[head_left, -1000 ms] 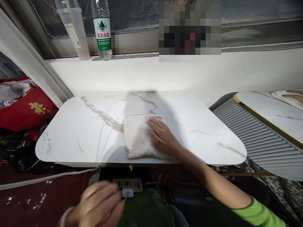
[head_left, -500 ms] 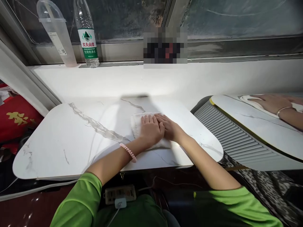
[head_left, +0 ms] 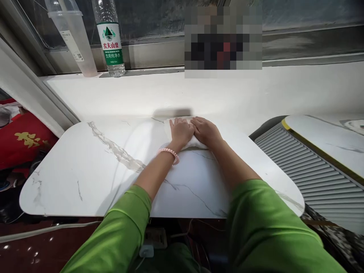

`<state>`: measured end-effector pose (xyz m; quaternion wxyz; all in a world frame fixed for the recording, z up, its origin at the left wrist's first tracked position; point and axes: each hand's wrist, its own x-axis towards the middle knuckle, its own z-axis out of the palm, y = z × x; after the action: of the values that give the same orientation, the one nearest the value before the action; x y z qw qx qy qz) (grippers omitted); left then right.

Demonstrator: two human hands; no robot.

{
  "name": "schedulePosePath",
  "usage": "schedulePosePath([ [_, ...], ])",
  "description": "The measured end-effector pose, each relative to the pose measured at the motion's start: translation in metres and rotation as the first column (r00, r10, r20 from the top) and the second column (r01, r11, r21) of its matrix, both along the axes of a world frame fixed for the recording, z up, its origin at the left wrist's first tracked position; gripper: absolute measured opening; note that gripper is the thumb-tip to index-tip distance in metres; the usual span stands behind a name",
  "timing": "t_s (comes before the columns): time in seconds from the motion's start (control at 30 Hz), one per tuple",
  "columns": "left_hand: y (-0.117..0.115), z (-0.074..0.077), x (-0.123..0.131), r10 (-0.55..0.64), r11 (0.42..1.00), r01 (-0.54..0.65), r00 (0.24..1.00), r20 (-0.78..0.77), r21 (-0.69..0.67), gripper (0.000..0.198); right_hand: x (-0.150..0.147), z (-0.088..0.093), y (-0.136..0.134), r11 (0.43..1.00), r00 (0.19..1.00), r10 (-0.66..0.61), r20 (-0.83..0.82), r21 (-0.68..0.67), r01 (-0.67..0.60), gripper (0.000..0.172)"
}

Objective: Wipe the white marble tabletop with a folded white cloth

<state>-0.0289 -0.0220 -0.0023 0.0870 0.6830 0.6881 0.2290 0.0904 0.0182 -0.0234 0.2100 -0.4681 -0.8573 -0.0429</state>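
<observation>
A folded white cloth [head_left: 190, 144] lies at the far edge of a white marble-patterned table [head_left: 85, 174]. My left hand [head_left: 180, 130] and my right hand [head_left: 206, 131] press flat on it side by side, fingers stretched out and pointing toward the wall. Most of the cloth is hidden under them. A pink bead bracelet [head_left: 168, 152] circles my left wrist, and both arms wear green sleeves.
On the window ledge at the back left stand a clear plastic cup [head_left: 74, 41] and a water bottle [head_left: 111, 41] with a green label. A second marble table [head_left: 330, 144] and a ribbed grey panel [head_left: 307, 170] are at the right. Red fabric [head_left: 25, 138] lies at the left.
My left hand came up from below the table and joined the right on the cloth. Both hands then pushed the cloth away to the table's far edge.
</observation>
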Motion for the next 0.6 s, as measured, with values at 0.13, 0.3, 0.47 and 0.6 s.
schedulePosePath([
  [0.13,-0.026,0.005,-0.003,-0.073,0.997,0.073,0.997,-0.04,-0.014,0.039,0.012,-0.002,-0.037,0.999,1.0,-0.023,0.019,-0.033,0.023,0.042],
  [0.3,-0.091,0.018,0.015,-0.275,0.96,0.256,0.937,-0.214,-0.113,0.042,0.054,0.002,-0.097,0.989,0.998,0.015,0.065,-0.148,-0.005,0.05],
  [0.47,-0.152,0.018,0.068,-0.42,0.907,0.37,0.833,-0.36,-0.2,0.065,0.128,-0.009,-0.155,0.981,0.997,0.029,0.067,-0.196,-0.016,0.053],
  [0.6,-0.153,0.006,0.111,-0.46,0.885,0.441,0.79,-0.405,-0.146,0.062,0.178,-0.033,-0.162,0.992,0.996,-0.081,-0.043,-0.096,0.076,0.055],
])
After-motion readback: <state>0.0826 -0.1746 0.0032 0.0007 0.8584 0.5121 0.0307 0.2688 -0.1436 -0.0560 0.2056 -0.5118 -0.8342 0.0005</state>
